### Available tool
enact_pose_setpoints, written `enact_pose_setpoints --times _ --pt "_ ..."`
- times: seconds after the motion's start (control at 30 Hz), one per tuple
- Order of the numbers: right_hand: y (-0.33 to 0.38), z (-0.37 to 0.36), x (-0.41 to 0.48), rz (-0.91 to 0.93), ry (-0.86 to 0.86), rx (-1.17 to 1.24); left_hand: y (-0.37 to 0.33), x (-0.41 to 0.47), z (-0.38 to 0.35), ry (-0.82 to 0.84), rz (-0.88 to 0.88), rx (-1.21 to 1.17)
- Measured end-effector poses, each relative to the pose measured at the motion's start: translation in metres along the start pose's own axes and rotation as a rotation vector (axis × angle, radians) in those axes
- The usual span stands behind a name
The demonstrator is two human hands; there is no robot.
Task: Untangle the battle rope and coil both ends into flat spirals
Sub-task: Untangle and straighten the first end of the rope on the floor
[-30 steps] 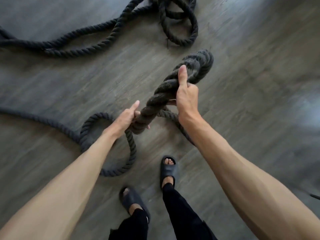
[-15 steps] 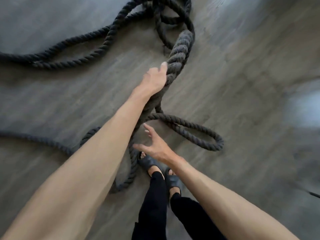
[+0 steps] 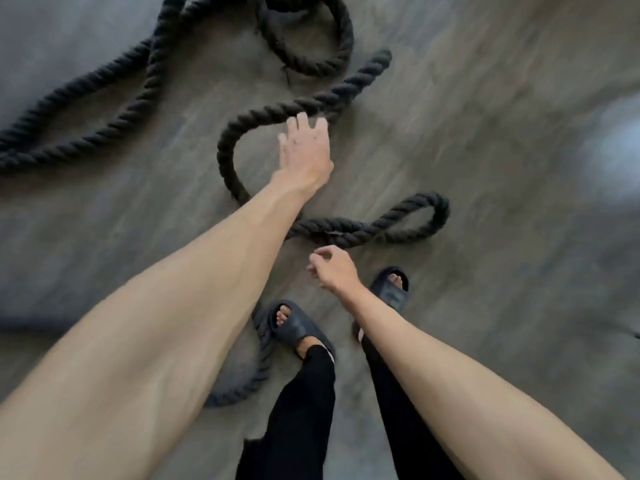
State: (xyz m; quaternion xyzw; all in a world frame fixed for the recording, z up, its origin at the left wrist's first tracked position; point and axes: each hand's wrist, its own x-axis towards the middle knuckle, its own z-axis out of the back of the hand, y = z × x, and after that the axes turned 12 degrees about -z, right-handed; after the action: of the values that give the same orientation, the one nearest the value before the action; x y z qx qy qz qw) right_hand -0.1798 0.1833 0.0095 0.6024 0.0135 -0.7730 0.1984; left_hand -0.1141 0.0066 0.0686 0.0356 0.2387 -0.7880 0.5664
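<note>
A thick black twisted battle rope (image 3: 228,143) lies in loose curves on the grey floor. Its end (image 3: 379,60) points up and right. One narrow loop (image 3: 429,216) lies to the right, in front of my feet. My left hand (image 3: 304,150) is stretched out above the rope's S-curve, fingers spread, holding nothing. My right hand (image 3: 330,266) hovers lower, near the narrow loop, fingers loosely curled with nothing in them. Another stretch of rope (image 3: 256,368) runs under my left arm beside my left foot.
A rope loop (image 3: 322,46) lies at the top, and two parallel strands (image 3: 86,123) run off to the left edge. My feet in dark slides (image 3: 294,327) stand close to the rope on the wood-look floor (image 3: 502,168).
Both hands have let go of the rope. The raised end has dropped to the floor in an S-curve. My left hand stays extended; my right hand has drawn back.
</note>
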Motion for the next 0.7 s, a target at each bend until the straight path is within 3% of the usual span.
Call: enact_pose_setpoints --times 0.2,0.33,0.5,0.7 --pt "-0.075 0.046 0.085 -0.136 -0.105 0.033 0.005 -0.022 -0.133 0.239 0.11 -0.256" --pt "-0.093 0.049 0.155 -0.144 -0.119 0.016 0.013 -0.017 -0.222 0.31 0.105 -0.163" --pt "-0.09 0.037 0.237 -0.125 -0.112 0.078 0.042 0.026 -0.3 0.223 0.052 -0.045" --pt "-0.078 0.02 0.301 -0.318 -0.091 0.372 0.066 0.064 -0.36 0.424 0.034 -0.063"
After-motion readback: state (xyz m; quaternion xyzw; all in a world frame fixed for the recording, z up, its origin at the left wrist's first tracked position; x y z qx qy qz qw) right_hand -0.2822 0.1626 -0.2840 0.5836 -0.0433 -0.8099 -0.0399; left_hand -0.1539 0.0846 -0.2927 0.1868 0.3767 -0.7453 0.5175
